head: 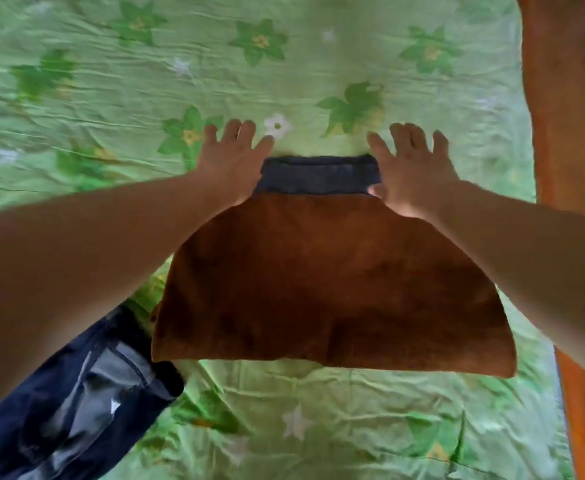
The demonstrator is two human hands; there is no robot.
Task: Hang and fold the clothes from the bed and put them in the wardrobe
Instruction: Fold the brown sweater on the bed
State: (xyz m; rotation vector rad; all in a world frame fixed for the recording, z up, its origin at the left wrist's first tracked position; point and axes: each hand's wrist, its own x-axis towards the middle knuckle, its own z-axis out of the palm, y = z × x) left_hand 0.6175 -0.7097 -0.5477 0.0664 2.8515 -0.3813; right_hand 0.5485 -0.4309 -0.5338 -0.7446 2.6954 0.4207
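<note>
On a wrinkled green flower-printed bedsheet, flat folded rust-brown cloth at centre, dark blue band at its far edge, left hand and right hand at its 2 far corners, fingers straight and spread apart, crumpled navy garment lower left.

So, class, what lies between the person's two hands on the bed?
In the head view, the dark blue band at the far edge of the brown garment fills the stretch between the left hand and the right hand.
</note>
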